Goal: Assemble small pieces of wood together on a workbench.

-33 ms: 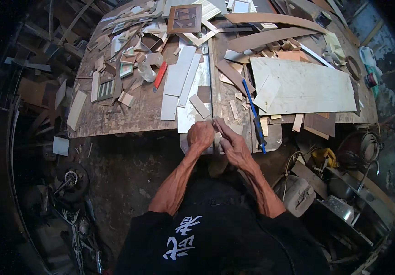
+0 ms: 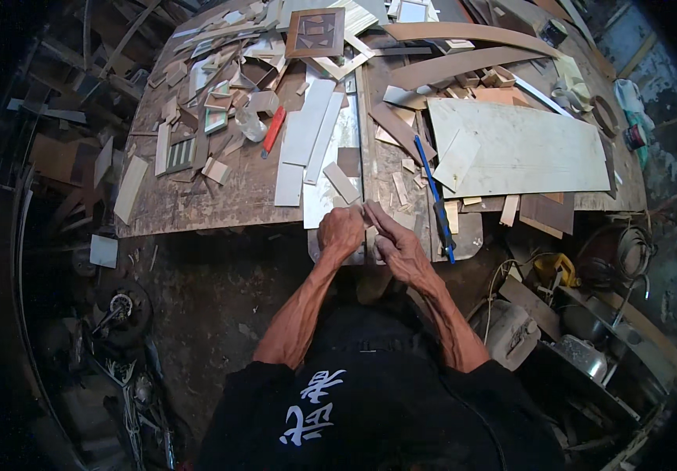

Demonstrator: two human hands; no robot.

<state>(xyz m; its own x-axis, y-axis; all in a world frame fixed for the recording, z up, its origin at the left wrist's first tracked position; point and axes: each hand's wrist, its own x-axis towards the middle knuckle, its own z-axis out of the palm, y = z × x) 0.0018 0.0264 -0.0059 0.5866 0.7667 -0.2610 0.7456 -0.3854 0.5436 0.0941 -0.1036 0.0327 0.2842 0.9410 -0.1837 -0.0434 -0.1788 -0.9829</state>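
At the near edge of the workbench [image 2: 220, 212] my left hand [image 2: 341, 230] is curled into a closed grip. Close beside it, my right hand [image 2: 401, 247] bends its thumb and fingers together, its index finger reaching toward the left hand. Whatever small thing lies between the fingertips is too hidden to name. A small flat wooden strip [image 2: 341, 183] lies just beyond the hands. Right of them rests a blue-and-black bar-like tool [image 2: 438, 206], slanting over the bench edge. Long pale boards [image 2: 324, 129] lie farther off, with a red utility knife [image 2: 274, 130] to their left.
A large pale panel [image 2: 534, 149] covers much of the right side. Wood offcuts and small boxes crowd the far left, near a framed inlaid panel [image 2: 316, 33]. Curved wooden strips [image 2: 472, 66] lie at the back. A plastic jerrycan [image 2: 511, 336] stands at lower right.
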